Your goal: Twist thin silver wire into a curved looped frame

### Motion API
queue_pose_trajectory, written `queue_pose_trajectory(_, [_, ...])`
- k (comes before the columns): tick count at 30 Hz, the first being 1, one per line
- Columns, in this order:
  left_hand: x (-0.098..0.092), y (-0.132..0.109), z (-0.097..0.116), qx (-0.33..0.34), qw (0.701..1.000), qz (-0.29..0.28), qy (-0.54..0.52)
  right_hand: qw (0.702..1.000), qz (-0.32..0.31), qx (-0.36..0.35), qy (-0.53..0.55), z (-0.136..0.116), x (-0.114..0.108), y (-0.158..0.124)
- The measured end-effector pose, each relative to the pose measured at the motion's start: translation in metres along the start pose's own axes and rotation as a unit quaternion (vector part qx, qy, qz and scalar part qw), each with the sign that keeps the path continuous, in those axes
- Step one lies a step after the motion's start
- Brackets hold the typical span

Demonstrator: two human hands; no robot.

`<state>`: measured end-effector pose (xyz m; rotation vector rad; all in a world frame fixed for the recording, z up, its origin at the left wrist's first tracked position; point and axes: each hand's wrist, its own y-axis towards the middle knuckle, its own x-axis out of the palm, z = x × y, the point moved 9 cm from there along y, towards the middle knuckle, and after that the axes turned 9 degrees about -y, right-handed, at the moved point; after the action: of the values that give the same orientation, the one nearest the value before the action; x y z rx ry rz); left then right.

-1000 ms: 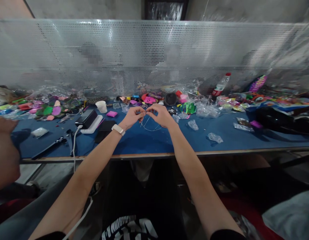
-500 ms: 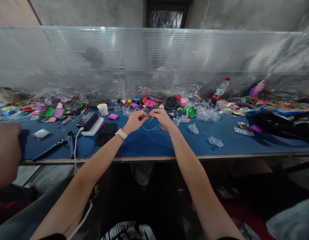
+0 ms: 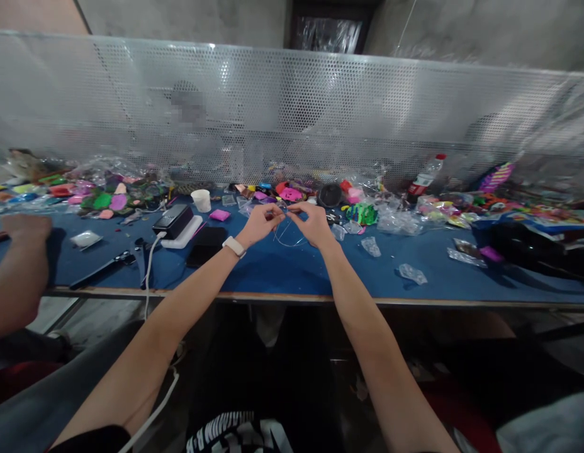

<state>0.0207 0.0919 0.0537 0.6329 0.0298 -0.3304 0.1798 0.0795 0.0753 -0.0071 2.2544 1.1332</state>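
Observation:
My left hand (image 3: 263, 221) and my right hand (image 3: 311, 221) meet over the middle of the blue table, fingertips pinched and almost touching. Between and below them loops a thin, clear string (image 3: 288, 245), its ends running into both pinches. Anything smaller at the fingertips is too tiny to make out. A white band sits on my left wrist. Just beyond the hands lie a pink piece of clay (image 3: 292, 194) and a round black container (image 3: 330, 195). To the left is a small pink packet (image 3: 219, 215).
A white cup (image 3: 201, 201), a black device (image 3: 173, 220) with a white cable, a dark phone-like slab (image 3: 207, 246) and scissors (image 3: 140, 259) lie left. Plastic scraps (image 3: 412, 274) and a red-capped bottle (image 3: 426, 176) are right. Another person's arm (image 3: 22, 264) rests at far left.
The camera view has shifted slightly, moving most things to the right. My fingers have changed position a little around the string, and the right hand's fingers are tilted more.

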Motion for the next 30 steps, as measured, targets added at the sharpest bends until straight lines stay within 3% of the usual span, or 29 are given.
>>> queue_pose_trajectory(6, [-0.003, -0.002, 0.013, 0.063, 0.991, 0.013, 0.118, 1.0, -0.015, 0.02, -0.005, 0.002, 0.004, 0.001])
queue_pose_trajectory(11, [0.004, -0.007, 0.034, 0.166, 0.938, -0.036, 0.303, 0.999, -0.024, 0.023, 0.025, 0.004, 0.007, 0.002])
queue_pose_trajectory(16, [0.011, -0.01, 0.039, 0.189, 0.905, -0.083, 0.373, 0.993, -0.06, 0.078, 0.065, 0.017, 0.013, 0.003])
queue_pose_trajectory(20, [0.01, -0.009, 0.04, 0.189, 0.917, -0.06, 0.346, 0.983, -0.113, 0.1, 0.102, 0.017, 0.022, 0.0])
queue_pose_trajectory(25, [0.002, -0.004, 0.03, 0.148, 0.95, -0.008, 0.275, 0.999, -0.048, -0.002, 0.004, -0.008, 0.005, 0.001])
queue_pose_trajectory(30, [-0.005, -0.002, 0.018, 0.097, 0.973, 0.015, 0.208, 0.994, -0.063, -0.049, -0.073, -0.014, 0.005, 0.0])
